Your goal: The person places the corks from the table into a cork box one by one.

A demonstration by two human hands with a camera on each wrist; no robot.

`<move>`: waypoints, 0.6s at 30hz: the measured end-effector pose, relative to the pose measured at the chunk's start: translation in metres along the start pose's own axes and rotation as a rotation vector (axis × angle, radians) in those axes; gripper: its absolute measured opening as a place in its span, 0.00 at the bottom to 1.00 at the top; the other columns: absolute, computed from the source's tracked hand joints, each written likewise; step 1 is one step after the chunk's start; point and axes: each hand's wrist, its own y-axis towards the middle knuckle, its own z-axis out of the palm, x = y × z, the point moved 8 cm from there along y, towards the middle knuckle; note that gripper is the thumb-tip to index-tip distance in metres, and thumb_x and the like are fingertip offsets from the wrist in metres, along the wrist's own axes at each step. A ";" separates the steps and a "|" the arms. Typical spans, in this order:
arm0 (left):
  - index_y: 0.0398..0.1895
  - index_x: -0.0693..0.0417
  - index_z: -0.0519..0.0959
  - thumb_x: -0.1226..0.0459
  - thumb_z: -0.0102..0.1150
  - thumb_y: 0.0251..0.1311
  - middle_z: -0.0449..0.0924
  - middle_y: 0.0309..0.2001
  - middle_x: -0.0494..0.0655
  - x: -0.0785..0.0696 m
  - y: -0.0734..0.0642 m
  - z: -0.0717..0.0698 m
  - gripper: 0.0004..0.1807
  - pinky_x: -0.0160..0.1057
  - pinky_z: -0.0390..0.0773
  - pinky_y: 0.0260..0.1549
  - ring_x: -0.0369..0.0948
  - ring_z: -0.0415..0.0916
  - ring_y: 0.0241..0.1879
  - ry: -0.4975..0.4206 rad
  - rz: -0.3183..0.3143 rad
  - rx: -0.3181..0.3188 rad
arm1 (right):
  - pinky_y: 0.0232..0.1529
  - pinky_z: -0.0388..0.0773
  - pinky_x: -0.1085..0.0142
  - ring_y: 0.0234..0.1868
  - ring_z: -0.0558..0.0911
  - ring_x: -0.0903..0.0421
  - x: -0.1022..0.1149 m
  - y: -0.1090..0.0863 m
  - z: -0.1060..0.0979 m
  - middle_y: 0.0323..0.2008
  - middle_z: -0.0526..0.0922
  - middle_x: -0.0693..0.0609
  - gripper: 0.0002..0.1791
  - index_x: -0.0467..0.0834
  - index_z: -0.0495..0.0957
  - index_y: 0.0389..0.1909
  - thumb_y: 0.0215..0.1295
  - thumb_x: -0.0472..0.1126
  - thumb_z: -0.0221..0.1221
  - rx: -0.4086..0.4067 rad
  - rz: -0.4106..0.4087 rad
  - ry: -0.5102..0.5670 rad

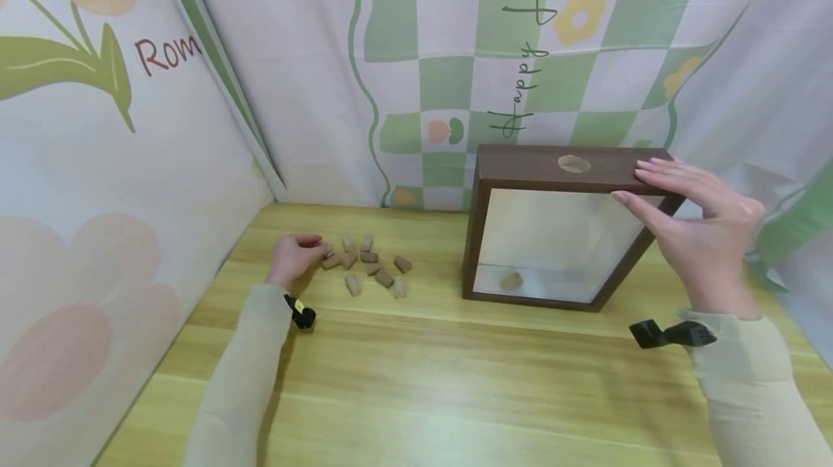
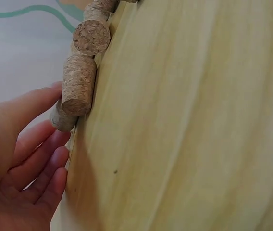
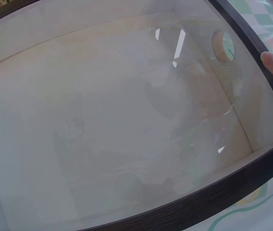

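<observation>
Beside the left end of a loose group of wine corks (image 1: 369,257), my left hand (image 1: 296,257) has its thumb and fingers around one cork (image 2: 62,120). That cork is partly hidden behind another cork (image 2: 79,84) in the left wrist view. At the right stands a dark brown wooden shadow box (image 1: 471,236) with a clear front and a round hole (image 1: 574,164) in its top. My right hand (image 1: 706,214) holds its upper right corner, fingers on top and thumb at the front edge. Inside the box, one cork (image 1: 511,280) lies at the bottom.
The light wooden table (image 1: 416,380) runs up to a hanging curtain (image 1: 312,91) with green checks behind the box. A printed cloth (image 1: 130,199) hangs along the left side. A small black camera (image 1: 301,312) sits on my left wrist, another camera (image 1: 670,335) on my right.
</observation>
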 end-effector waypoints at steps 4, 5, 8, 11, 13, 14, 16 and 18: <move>0.56 0.61 0.83 0.57 0.72 0.61 0.83 0.55 0.57 0.000 0.000 0.000 0.24 0.50 0.71 0.63 0.54 0.77 0.59 0.025 0.002 0.002 | 0.51 0.73 0.77 0.53 0.84 0.62 -0.002 -0.001 0.000 0.42 0.88 0.41 0.19 0.37 0.90 0.39 0.49 0.44 0.81 0.003 0.010 -0.006; 0.55 0.61 0.84 0.57 0.72 0.62 0.83 0.54 0.57 -0.001 0.000 0.000 0.23 0.50 0.71 0.63 0.54 0.77 0.59 0.033 0.005 0.002 | 0.47 0.72 0.81 0.53 0.84 0.62 -0.002 -0.001 0.000 0.42 0.88 0.41 0.19 0.37 0.90 0.39 0.50 0.44 0.80 0.004 0.013 -0.011; 0.53 0.60 0.85 0.56 0.72 0.62 0.85 0.52 0.56 -0.003 0.000 0.000 0.21 0.50 0.71 0.63 0.54 0.78 0.58 0.059 0.018 -0.002 | 0.34 0.64 0.84 0.54 0.84 0.60 -0.003 -0.002 0.000 0.43 0.88 0.42 0.19 0.37 0.90 0.40 0.50 0.43 0.80 0.006 0.022 -0.018; 0.50 0.59 0.87 0.56 0.72 0.62 0.86 0.50 0.55 -0.005 0.000 0.000 0.19 0.50 0.72 0.62 0.54 0.79 0.56 0.071 0.029 -0.014 | 0.26 0.56 0.82 0.54 0.84 0.59 -0.002 -0.002 0.000 0.44 0.88 0.43 0.19 0.38 0.90 0.40 0.50 0.43 0.80 0.008 0.025 -0.031; 0.50 0.59 0.87 0.56 0.73 0.61 0.86 0.49 0.55 -0.006 0.000 0.000 0.19 0.49 0.72 0.61 0.53 0.79 0.56 0.065 0.033 -0.018 | 0.23 0.52 0.80 0.54 0.84 0.59 -0.002 -0.002 0.000 0.44 0.88 0.43 0.18 0.38 0.90 0.40 0.50 0.43 0.80 0.008 0.024 -0.037; 0.49 0.59 0.87 0.57 0.73 0.61 0.86 0.49 0.55 -0.006 0.000 0.000 0.18 0.49 0.72 0.61 0.53 0.79 0.55 0.062 0.035 -0.020 | 0.23 0.51 0.80 0.54 0.84 0.59 -0.002 -0.002 0.000 0.44 0.88 0.43 0.18 0.38 0.90 0.40 0.50 0.43 0.80 0.008 0.024 -0.040; 0.49 0.60 0.87 0.58 0.73 0.61 0.86 0.49 0.55 -0.006 0.000 0.001 0.18 0.49 0.73 0.61 0.53 0.79 0.55 0.058 0.044 -0.019 | 0.23 0.52 0.80 0.54 0.84 0.60 -0.001 -0.002 0.000 0.43 0.88 0.43 0.18 0.38 0.90 0.40 0.50 0.43 0.80 0.008 0.023 -0.041; 0.49 0.60 0.87 0.59 0.74 0.61 0.86 0.49 0.55 -0.007 -0.001 0.001 0.18 0.50 0.73 0.61 0.54 0.79 0.55 0.049 0.049 -0.017 | 0.25 0.55 0.81 0.54 0.84 0.59 -0.002 -0.002 0.000 0.43 0.88 0.43 0.18 0.38 0.90 0.40 0.50 0.43 0.80 0.008 0.025 -0.034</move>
